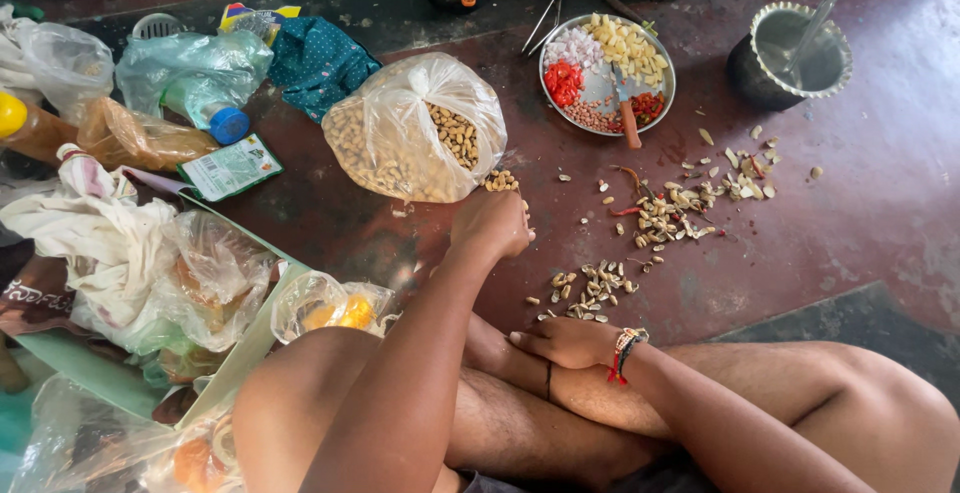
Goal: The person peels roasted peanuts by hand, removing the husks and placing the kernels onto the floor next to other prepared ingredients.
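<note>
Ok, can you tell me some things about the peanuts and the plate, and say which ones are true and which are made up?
1. The clear bag of peanuts lies on the floor. True.
2. The left hand is by the few peanuts just outside the bag. True.
3. The right hand holds the knife. False: it rests on the person's leg, and the knife lies on the round metal plate.
4. The plate is bare. False: it holds chopped red, white and yellow bits.
5. Peanut shells lie scattered on the floor. True.
6. The metal pot at the far right is upside down. False: it stands upright with a utensil in it.
</note>
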